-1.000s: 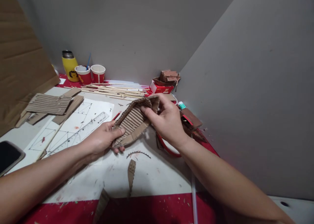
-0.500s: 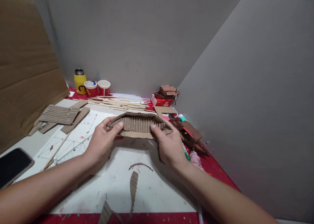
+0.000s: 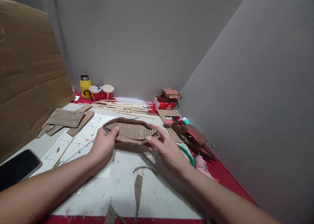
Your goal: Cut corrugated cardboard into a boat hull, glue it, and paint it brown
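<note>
Since one second ago, one corrugated cardboard boat hull has turned from a slant to crosswise. Position: held above the white work surface. My left hand pinches the left end, one thumb on the ribbed floor, fingers underneath. My right hand pinches the right end, thumb at the near rim. Nearer me lie one curved cardboard strip and one tapered cardboard offcut. At the rear stand two paper cups and one yellow bottle. One green ring, partly hidden, lies near my right wrist.
</note>
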`<state>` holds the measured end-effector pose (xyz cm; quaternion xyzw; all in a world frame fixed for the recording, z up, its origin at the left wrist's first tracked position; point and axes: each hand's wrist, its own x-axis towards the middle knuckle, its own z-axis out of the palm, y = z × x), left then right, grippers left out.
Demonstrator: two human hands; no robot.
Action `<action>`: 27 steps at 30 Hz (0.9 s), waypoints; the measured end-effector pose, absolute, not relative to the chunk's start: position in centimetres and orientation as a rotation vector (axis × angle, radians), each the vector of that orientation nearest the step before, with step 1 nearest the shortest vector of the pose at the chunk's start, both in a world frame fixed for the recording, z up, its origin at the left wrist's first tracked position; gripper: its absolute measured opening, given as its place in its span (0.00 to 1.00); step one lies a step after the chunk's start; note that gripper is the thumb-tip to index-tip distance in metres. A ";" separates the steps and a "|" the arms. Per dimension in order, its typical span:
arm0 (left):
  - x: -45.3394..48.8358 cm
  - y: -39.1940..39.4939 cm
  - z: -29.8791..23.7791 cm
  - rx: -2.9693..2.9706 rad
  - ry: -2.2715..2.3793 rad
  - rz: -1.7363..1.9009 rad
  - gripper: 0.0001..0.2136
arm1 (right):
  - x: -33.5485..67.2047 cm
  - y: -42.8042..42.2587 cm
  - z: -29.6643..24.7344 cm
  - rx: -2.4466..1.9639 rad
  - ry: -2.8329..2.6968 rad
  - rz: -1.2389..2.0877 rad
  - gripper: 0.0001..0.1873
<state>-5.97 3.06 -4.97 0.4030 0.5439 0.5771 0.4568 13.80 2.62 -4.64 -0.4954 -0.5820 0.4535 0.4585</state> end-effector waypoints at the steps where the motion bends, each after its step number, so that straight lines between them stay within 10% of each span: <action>1: -6.1 3.2 -5.1 1.008 1.360 1.405 0.16 | 14.5 2.4 -4.2 -1.232 -1.488 0.967 0.30; 8: -4.9 2.3 -5.6 1.190 1.297 1.174 0.11 | 14.8 0.9 -2.6 -0.710 -2.311 -0.077 0.14; 27: -5.4 2.7 -7.5 1.208 1.255 0.978 0.12 | 11.5 1.9 -4.7 -1.153 -2.854 0.034 0.18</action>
